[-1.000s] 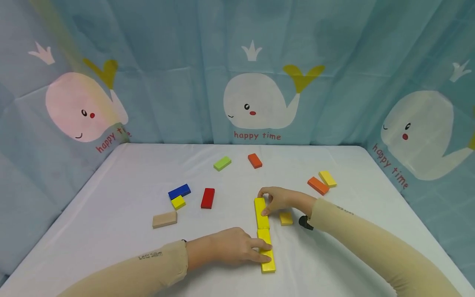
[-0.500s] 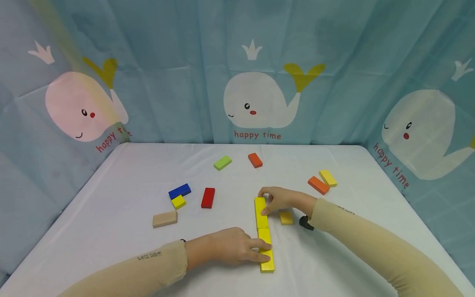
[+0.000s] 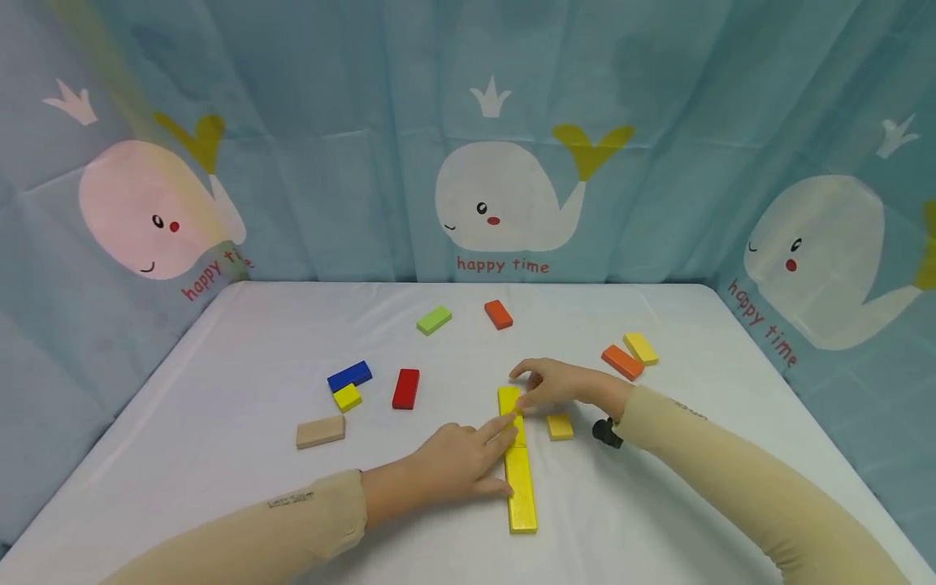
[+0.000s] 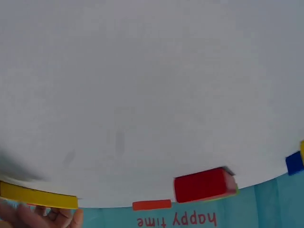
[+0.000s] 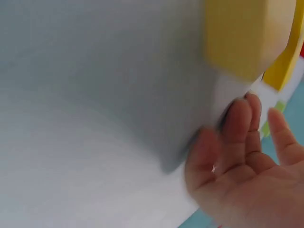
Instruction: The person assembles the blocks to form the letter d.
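Note:
Two long yellow wooden blocks lie end to end: the far block point(image 3: 508, 397) and the near block point(image 3: 522, 500). My left hand point(image 3: 457, 463) reaches over them from the left, its straight fingers lying across the far block and its thumb at the near block's left edge. Beyond them, my right hand point(image 3: 559, 383) has its thumb at the far block's right side, overlapping it in the head view. Its other fingers extend past that block's far end, and the right wrist view shows them loosely spread. A short yellow block point(image 3: 560, 426) lies just below this hand.
Left of the hands are a red block point(image 3: 405, 389), a blue block point(image 3: 349, 375), a small yellow block point(image 3: 347, 397) and a plain wood block point(image 3: 320, 431). Farther back lie green point(image 3: 435, 320) and orange point(image 3: 499, 314) blocks. Another orange block point(image 3: 622, 362) and yellow block point(image 3: 640, 348) lie right.
My left hand has slid forward from the near yellow block to the far one, its fingers now pointing farther away. My right hand has loosened its grip on the far block and lifted slightly.

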Motion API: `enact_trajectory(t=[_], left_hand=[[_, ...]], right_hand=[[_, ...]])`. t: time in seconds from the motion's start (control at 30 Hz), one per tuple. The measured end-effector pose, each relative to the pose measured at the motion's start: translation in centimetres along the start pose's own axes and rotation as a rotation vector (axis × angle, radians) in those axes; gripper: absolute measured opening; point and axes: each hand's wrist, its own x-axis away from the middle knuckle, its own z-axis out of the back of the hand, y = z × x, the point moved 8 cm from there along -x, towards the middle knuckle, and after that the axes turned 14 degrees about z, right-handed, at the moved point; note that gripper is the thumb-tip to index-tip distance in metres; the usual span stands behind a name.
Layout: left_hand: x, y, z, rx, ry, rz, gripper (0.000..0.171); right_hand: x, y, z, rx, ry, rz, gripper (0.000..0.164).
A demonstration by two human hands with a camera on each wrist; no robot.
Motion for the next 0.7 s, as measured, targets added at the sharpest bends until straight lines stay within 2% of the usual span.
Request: enact_trajectory(t=[0.1,0.23,0.47,0.7], left_hand=[[-1.1,-0.8,-0.6,0.049,-0.082,0.182,0.097],[-2.0,-1.2,-1.3,0.113,-0.160,0.287,0.106],[-2.6,-1.3,-2.1,0.129,-0.246,0.332,0.101],[-2.9,-1.1,-1.9,0.127,-0.270,0.342,0.099]], right_hand=[[0.9,1.4,1.2,-0.077,0.064,-0.009,0.048],[2.6,3.0,2.3,-0.126,0.096,-0.022,0.044],[5.3,4.6,3.4,-0.165,0.105,-0.029,0.047],[7.2,5.6,5.4,-0.168,0.143,-0.029,0.052]])
